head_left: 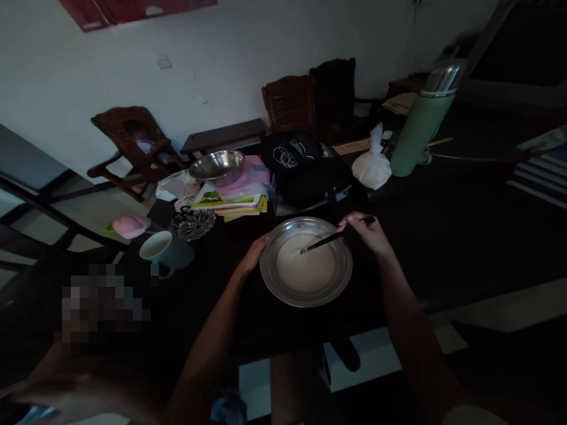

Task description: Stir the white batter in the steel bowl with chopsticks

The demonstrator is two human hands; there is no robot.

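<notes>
A shallow metal bowl (305, 299) stands on the dark table in front of me, with a pale, creamy liquid (306, 273) in it. My left hand (256, 254) grips the bowl's left rim, its fingers partly hidden by the edge. At the upper right of the bowl, my right hand (365, 232) is closed around dark chopsticks (325, 241) that have a gold band. They slant down to the left, and their tips dip into the liquid near its middle.
Beyond the bowl are books (230, 203), another metal bowl (217, 166), a black case (310, 183), a tied bag of white powder (372, 166) and a green flask (420, 130). A mug (166, 252) and glass dish (192, 224) stand left, near another person (101, 307).
</notes>
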